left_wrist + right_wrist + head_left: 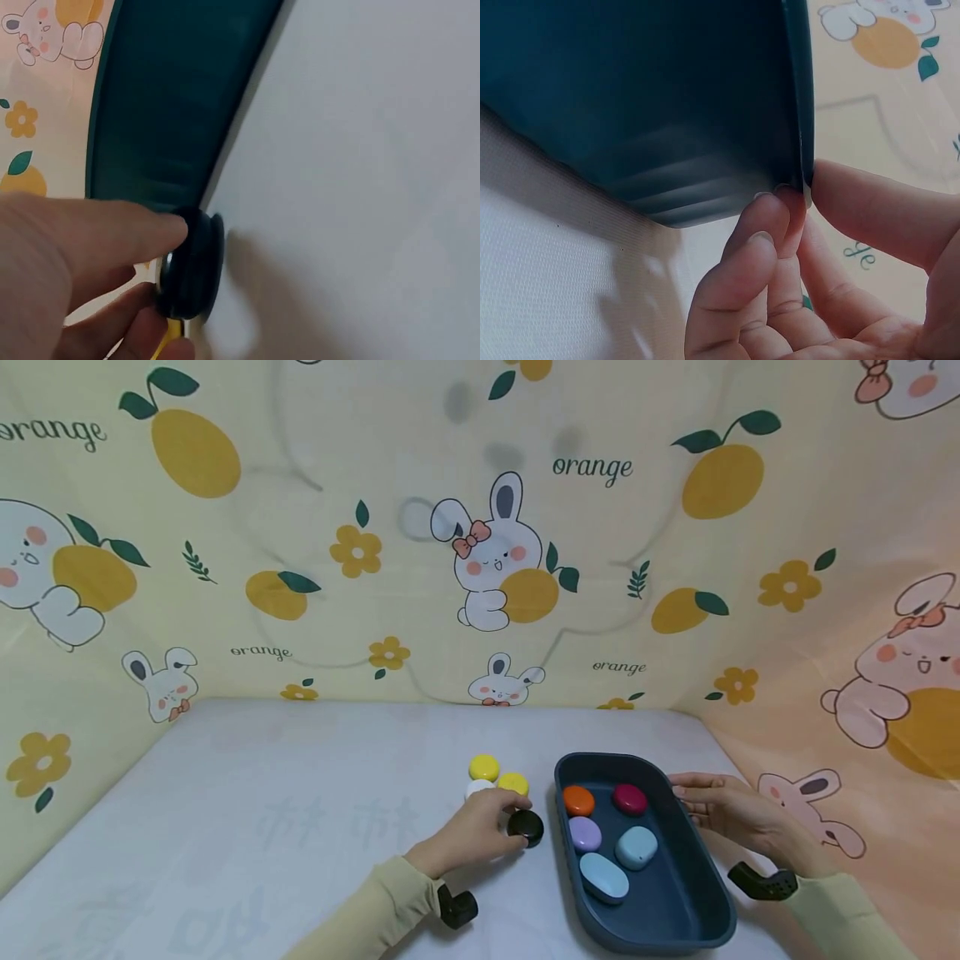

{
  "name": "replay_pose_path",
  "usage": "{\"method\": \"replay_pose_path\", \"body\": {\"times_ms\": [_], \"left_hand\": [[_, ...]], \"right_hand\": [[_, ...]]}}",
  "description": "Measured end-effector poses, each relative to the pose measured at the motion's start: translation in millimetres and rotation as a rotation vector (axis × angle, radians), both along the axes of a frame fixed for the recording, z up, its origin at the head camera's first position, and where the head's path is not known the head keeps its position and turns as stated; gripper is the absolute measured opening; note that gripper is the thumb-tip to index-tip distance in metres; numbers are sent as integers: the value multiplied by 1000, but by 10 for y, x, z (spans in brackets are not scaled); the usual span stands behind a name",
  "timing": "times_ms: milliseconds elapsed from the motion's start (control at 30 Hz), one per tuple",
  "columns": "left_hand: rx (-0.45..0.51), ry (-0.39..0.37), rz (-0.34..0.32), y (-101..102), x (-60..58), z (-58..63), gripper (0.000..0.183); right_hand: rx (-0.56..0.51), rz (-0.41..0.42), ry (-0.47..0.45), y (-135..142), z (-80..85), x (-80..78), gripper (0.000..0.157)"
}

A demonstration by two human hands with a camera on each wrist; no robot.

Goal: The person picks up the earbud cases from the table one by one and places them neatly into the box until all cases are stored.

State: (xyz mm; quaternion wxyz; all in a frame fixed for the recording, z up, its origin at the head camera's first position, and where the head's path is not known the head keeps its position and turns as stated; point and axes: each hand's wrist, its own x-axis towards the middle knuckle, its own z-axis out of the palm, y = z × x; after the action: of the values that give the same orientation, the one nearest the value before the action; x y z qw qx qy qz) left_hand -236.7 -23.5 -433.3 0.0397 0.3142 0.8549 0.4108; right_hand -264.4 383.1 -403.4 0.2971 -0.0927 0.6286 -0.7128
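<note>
My left hand (474,832) pinches a glossy black round disc (526,828) between thumb and fingers, left of the blue tray. In the left wrist view the disc (190,264) shows edge-on with a groove around its side. My right hand (750,818) grips the far right part of the dark blue tray's rim (705,852), thumb on one side and fingertips on the other in the right wrist view. Inside the tray lie an orange disc (578,801), a dark red disc (630,799), a lilac disc (585,834), a light blue rounded piece (637,848) and a light blue oval (604,877).
Beyond my left hand, two yellow discs (483,767) and a white disc (480,787), partly hidden by the hand, sit close together on the white table (300,810). A printed cloth (405,610) with rabbits and oranges hangs behind and along the sides.
</note>
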Motion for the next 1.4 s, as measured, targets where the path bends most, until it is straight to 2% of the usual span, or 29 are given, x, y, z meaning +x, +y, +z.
{"method": "replay_pose_path", "body": {"times_ms": [267,567,1200,1400], "left_hand": [[-21,-45,-15,56,48,-8,47],[-57,-88,-25,87,46,-47,53],[-36,-63,-22,83,67,-36,55],[10,-51,-14,34,50,21,55]], "right_hand": [[4,11,20,14,-5,2,34],[-18,27,16,24,-21,6,36],[3,17,13,34,-14,6,35],[7,13,12,21,13,9,33]]}}
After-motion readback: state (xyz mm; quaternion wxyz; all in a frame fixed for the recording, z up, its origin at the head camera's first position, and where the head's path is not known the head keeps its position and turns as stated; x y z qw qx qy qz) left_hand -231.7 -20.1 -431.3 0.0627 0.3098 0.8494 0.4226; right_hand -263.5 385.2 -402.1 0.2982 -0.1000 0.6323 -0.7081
